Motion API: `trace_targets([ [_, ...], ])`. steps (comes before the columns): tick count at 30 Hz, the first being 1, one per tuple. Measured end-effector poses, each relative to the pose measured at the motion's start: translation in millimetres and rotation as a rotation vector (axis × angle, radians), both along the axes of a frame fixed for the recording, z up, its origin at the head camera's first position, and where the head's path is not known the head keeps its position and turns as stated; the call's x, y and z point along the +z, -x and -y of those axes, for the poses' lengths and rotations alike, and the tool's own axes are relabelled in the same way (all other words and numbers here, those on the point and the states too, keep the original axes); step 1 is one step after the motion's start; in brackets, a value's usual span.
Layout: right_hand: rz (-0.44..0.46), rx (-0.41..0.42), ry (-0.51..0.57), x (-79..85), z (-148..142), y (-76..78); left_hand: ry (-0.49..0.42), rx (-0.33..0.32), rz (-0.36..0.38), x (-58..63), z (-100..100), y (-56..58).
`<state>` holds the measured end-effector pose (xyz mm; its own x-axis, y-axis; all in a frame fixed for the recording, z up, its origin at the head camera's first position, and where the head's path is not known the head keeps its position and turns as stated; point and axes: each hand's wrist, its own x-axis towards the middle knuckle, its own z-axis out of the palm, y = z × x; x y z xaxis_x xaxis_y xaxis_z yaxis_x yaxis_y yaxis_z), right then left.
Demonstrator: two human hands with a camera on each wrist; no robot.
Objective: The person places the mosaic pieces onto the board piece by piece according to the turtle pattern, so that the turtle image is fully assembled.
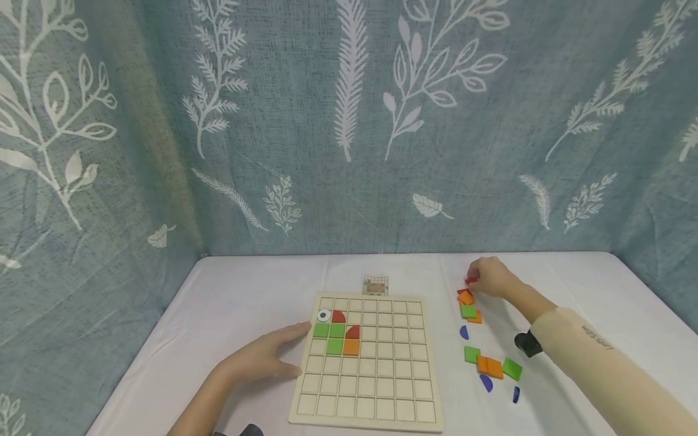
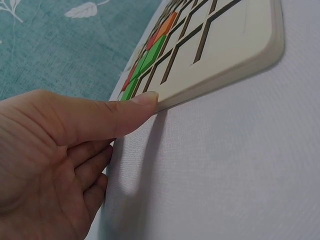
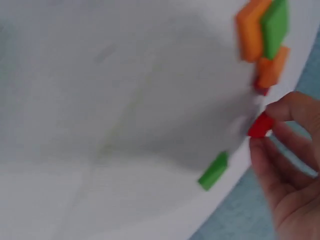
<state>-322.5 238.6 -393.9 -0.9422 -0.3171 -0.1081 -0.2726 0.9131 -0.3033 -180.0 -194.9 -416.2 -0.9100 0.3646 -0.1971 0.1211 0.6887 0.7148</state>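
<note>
My right hand pinches a small red piece between thumb and fingertips, low over the far right part of the table. A red piece and an orange piece lie just beside it. On its other side, in the right wrist view, is a green piece. My left hand is spread at the left edge of a pale grid board, its thumb touching the rim. The board's upper left cells hold an eye tile, red quarter-rounds, green squares and an orange square.
A small picture card lies behind the board. To the board's right, loose pieces run toward me: green squares, orange tiles and blue half-rounds. A patterned curtain hangs behind the white table.
</note>
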Motion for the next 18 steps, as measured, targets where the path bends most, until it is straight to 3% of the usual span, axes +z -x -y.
trace_targets([
  [9,0.076,-0.062,-0.03,22.1,13.7,-9.4,0.0,0.007,0.001,-1.0,0.5,-0.2],
  [18,0.031,0.026,0.055,31.6,53.2,-33.7,-0.003,-0.029,-0.017,-0.7,3.5,-1.1],
])
